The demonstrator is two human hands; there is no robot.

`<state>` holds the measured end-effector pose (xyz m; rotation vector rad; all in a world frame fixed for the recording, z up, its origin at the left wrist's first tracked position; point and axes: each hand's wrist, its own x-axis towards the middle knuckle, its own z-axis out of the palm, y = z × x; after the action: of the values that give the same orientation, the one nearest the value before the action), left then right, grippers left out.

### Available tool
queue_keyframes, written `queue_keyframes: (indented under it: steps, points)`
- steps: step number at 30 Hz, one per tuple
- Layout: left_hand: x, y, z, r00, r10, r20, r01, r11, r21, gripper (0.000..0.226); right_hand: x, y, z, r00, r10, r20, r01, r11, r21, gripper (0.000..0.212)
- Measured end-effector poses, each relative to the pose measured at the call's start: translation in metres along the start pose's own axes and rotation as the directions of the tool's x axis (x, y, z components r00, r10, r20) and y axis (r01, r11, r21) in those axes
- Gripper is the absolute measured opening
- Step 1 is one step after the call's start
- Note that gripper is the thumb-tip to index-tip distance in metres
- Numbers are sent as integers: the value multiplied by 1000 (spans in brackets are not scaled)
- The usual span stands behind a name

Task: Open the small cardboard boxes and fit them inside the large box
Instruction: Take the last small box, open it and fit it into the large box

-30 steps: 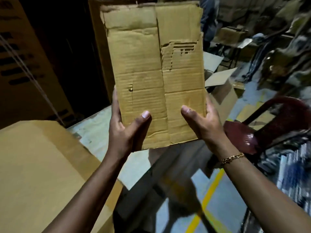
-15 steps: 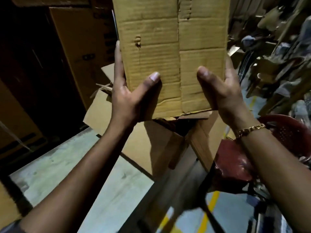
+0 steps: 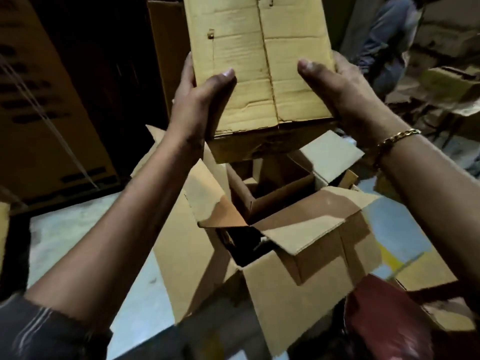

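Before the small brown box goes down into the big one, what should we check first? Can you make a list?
1. Both hands grip the small brown cardboard box: left hand, right hand. Ok.
2. Small box is over the large open cardboard box. Ok.
3. Large box's flaps are spread open. Ok.
4. Space is left beside the open small box already inside. Cannot tell.
5. Held box is opened up. Ok.

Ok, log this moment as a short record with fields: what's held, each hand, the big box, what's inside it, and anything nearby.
held item: small cardboard box, opened out, raised above the large box
left hand: grips the small box's left edge, thumb on its front
right hand: grips the right edge, thumb on its front; gold bracelet on the wrist
large box: on the floor, top flaps open
inside: another open small box
nearby: red chair at lower right
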<state>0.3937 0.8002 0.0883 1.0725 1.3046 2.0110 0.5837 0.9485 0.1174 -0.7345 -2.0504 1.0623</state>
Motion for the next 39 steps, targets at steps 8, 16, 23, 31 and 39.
queue_keyframes:
  steps: [8, 16, 23, 31, 39]
  points:
    - [15, -45, 37, 983, -111, -146, 109, 994, -24, 48, 45, 21, -32, 994, 11, 107, -1, 996, -94, 60]
    - [16, -77, 12, 931, -267, -248, 257, 964, -74, 38, 78, 28, -14, 959, 90, 270, -2, 951, -310, 87]
    - [3, -104, -3, 882, -382, -275, 435, 885, 165, 51, 84, 93, 6, 874, 246, 419, -141, 954, -266, 57]
    - [-2, -155, 42, 807, -493, -326, 590, 690, 419, 60, 92, 179, -14, 752, 448, 484, -305, 887, -347, 58]
    - [-4, -184, 56, 737, -451, -503, 671, 406, 620, 88, 108, 215, 3, 695, 363, 621, -69, 893, -445, 66]
